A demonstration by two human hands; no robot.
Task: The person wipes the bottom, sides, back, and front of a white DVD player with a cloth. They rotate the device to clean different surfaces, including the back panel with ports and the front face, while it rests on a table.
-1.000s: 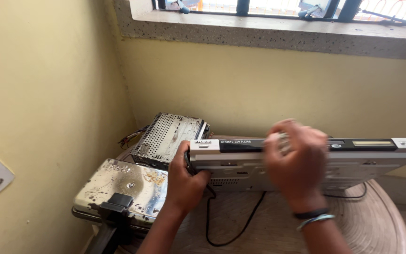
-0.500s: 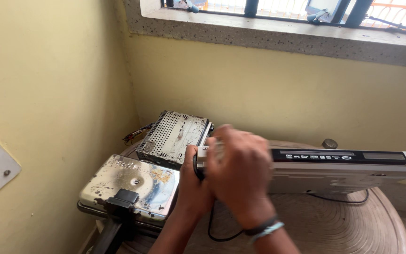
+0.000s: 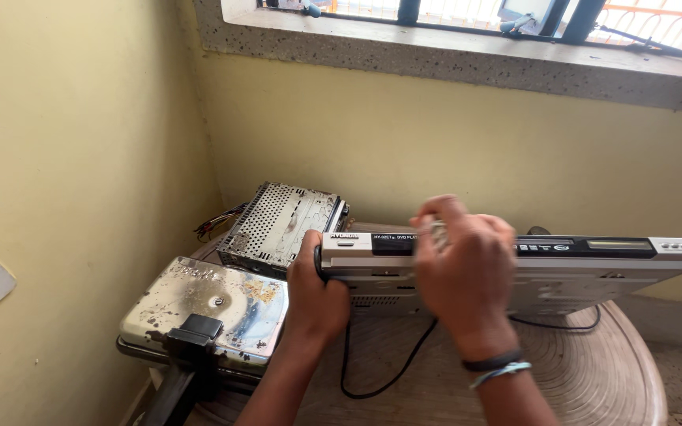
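- Left hand (image 3: 317,296) was clamped round the left end of the silver disc player (image 3: 562,276), fingers wrapped under the corner, thumb side up against the end panel
- Right hand (image 3: 463,268) was laid over the player's front edge a bit right of the left hand, fingers curled over the top; it was blurry, so can't really tell if it was gripping tight or just pressing. Looked like something pale sat under the fingertips but too smeared to make out
- Two bands on the right wrist, a dark one (image 3: 492,362) and a light blue one (image 3: 500,372) just below it
- The player itself was tipped up on its back edge over the round woven table (image 3: 593,371), front panel facing the camera, underside showing, running from the left hand way out to the right
- A black cable (image 3: 372,379) drooped from under the player and looped across the tabletop
- Down at the left, a scuffed metal sandwich press (image 3: 207,304) with a black clasp handle sat just beside the left wrist
- Behind that, a car stereo unit (image 3: 282,225) with a perforated metal case, tilted, loose coloured wires sticking out its left side, nearly touching the player's left end
- Furthest back was the yellow wall (image 3: 436,142) and a speckled stone window sill (image 3: 467,55) with dark bars above
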